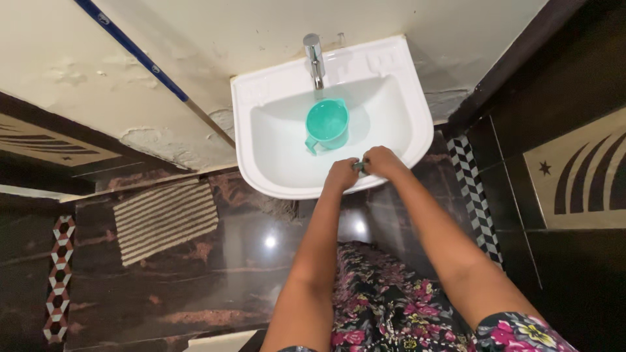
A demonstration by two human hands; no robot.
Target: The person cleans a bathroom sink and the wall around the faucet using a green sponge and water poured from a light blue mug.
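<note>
Both hands meet over the sink's front rim: left hand and right hand each keep a closed grip on a small green scrubber, pinched between them. A teal mug sits under the tap.

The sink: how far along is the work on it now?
Done: a green mug stands in the white sink under the tap. In hand: the left hand and right hand together hold a small greenish thing at the front rim. Left: no water runs yet.
</note>
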